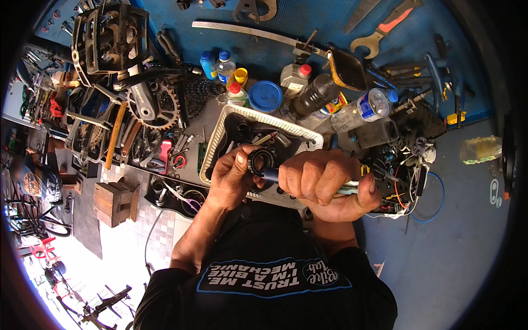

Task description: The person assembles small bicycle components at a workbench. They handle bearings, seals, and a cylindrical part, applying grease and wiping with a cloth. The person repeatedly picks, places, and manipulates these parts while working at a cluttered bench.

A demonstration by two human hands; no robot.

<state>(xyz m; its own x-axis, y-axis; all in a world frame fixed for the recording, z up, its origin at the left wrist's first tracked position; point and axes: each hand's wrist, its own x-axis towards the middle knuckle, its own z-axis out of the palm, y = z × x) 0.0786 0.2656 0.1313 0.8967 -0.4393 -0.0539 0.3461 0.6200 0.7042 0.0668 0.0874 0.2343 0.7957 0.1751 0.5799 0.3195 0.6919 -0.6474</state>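
Observation:
My left hand pinches a black ring-shaped part between thumb and fingers, above the front of a cream plastic basket. My right hand is wrapped in a fist around a slim tool. The tool's dark blue end points left and meets the lower side of the ring; whether it sits inside it I cannot tell. A pale piece shows between the right fingers and thumb, while the rest of the tool is hidden. Small metal parts lie in the basket.
Bike pedals and a crankset crowd the left. Behind the basket stand a blue-lidded tub, bottles and a black funnel. Cables and small parts fill a tray at right. Tools hang on the blue wall panel.

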